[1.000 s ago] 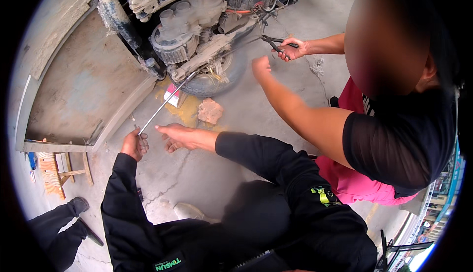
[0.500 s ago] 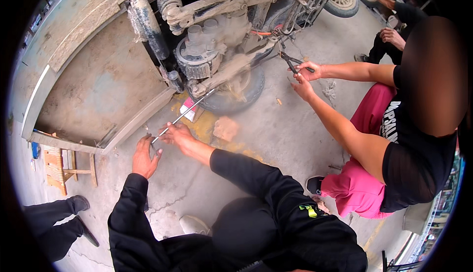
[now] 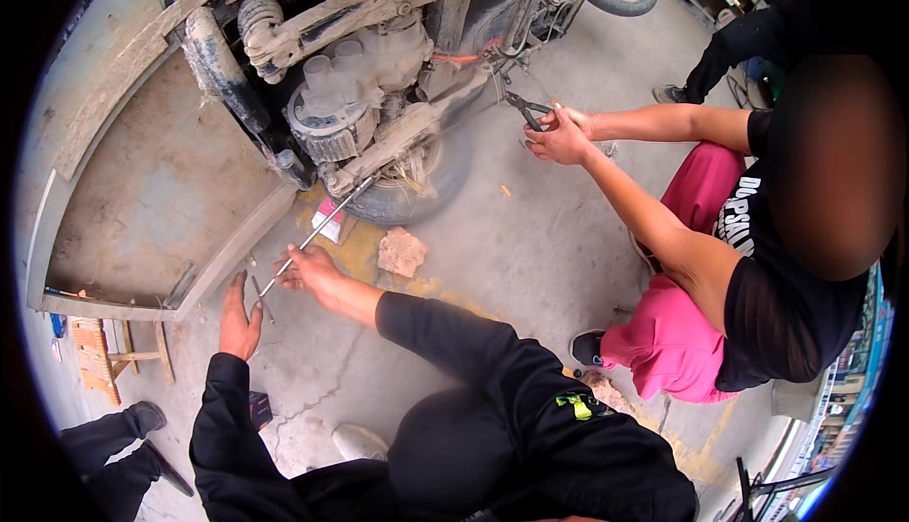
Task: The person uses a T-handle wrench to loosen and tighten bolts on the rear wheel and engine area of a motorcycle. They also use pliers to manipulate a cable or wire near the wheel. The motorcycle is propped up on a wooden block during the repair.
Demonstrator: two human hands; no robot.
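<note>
Right hand point(image 3: 305, 269) closed around the near end of a thin metal rod point(image 3: 317, 235) angled up to the engine point(image 3: 355, 110), left hand point(image 3: 239, 318) open and empty on the floor point(image 3: 530, 257); the rod looks light, stiff, smooth, best gripped near its end.

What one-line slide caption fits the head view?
Right hand grips a long metal rod under the tipped vehicle; left hand open beside it.
</note>
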